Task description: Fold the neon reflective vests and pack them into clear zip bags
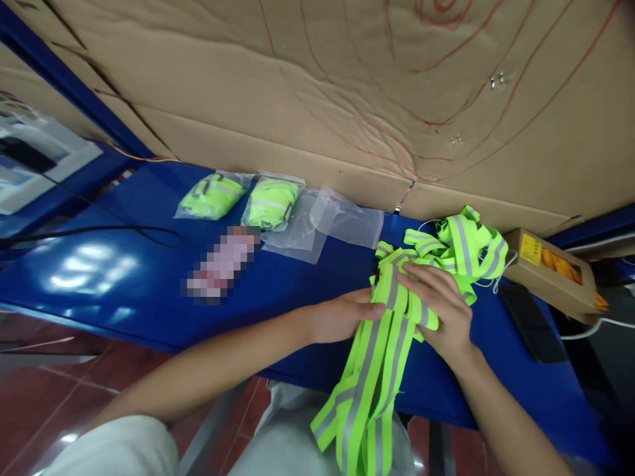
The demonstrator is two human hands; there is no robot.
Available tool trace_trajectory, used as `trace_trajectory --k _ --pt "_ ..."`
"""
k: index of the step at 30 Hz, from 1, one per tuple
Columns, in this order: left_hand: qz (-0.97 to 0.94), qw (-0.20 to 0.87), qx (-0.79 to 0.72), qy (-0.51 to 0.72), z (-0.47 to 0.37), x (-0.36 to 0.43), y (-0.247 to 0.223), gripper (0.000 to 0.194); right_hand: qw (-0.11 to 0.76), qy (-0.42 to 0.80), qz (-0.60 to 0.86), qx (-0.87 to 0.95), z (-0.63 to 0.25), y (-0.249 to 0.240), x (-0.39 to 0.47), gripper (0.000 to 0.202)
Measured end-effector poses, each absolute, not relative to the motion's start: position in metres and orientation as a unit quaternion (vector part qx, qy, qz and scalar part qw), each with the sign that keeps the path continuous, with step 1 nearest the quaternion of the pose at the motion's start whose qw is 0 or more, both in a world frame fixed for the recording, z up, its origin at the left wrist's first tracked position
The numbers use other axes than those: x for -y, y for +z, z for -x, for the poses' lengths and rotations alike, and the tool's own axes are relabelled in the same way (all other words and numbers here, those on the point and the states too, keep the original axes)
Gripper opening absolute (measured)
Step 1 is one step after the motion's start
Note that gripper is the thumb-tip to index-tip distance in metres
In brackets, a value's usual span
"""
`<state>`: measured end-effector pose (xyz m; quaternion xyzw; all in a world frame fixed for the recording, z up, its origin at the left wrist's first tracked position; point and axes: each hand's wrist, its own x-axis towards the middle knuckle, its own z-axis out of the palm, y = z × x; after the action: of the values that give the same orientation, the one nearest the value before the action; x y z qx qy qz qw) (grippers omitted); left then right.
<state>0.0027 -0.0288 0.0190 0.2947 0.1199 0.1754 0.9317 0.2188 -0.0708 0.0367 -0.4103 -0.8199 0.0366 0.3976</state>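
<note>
A bundle of neon yellow-green reflective straps (370, 370) with grey stripes is gathered between my hands, its long ends hanging over the table's front edge towards my lap. My left hand (342, 316) grips it from the left, thumb on top and the other fingers hidden behind the straps. From the right, my right hand (439, 304) curls its fingers over the upper folds. Just beyond lies a loose heap of similar straps (466, 244) on the blue table. Farther left are two clear bags (213, 196) (272, 203) packed with the same neon material.
Flat clear plastic bags (342, 218) lie at the back middle. A blurred-out pink item (223, 264) rests left of my hands. At right are a dark phone (533, 324) and a cardboard box (553, 271) with orange contents. A cardboard wall (297, 86) closes the back; a black cable (94, 231) crosses the left.
</note>
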Motion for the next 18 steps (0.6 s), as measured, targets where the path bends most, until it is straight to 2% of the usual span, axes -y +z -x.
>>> trace_trajectory --k 2,5,7,9,11,14,16,18 --pt "-0.288 0.92 -0.178 0.198 -0.004 0.029 0.017 0.056 0.362 0.051 0.418 0.831 -0.219 0.036 0.07 0.068" --pt "-0.271 0.907 -0.242 0.214 -0.005 0.025 0.014 0.05 0.317 0.15 0.457 0.817 -0.219 0.037 0.068 0.072" --pt "-0.266 0.904 -0.249 0.223 -0.004 0.021 0.015 0.051 0.329 0.244 0.469 0.783 -0.22 0.039 0.067 0.088" --pt "-0.273 0.899 -0.242 0.241 -0.002 0.017 0.018 0.051 0.388 0.326 0.469 0.724 -0.221 0.038 0.066 0.099" --pt "-0.297 0.89 -0.234 0.255 0.0 0.016 0.021 0.05 0.438 0.403 0.467 0.654 -0.22 0.035 0.065 0.092" --pt "-0.328 0.879 -0.231 0.257 -0.001 0.019 0.024 0.049 0.42 0.504 0.468 0.592 -0.216 0.031 0.066 0.064" --pt "-0.315 0.886 -0.227 0.253 -0.003 0.022 0.022 0.051 0.403 0.503 0.468 0.604 -0.212 0.032 0.067 0.049" --pt "-0.289 0.898 -0.214 0.253 -0.005 0.023 0.021 0.059 0.414 0.449 0.459 0.645 -0.207 0.035 0.068 0.04"
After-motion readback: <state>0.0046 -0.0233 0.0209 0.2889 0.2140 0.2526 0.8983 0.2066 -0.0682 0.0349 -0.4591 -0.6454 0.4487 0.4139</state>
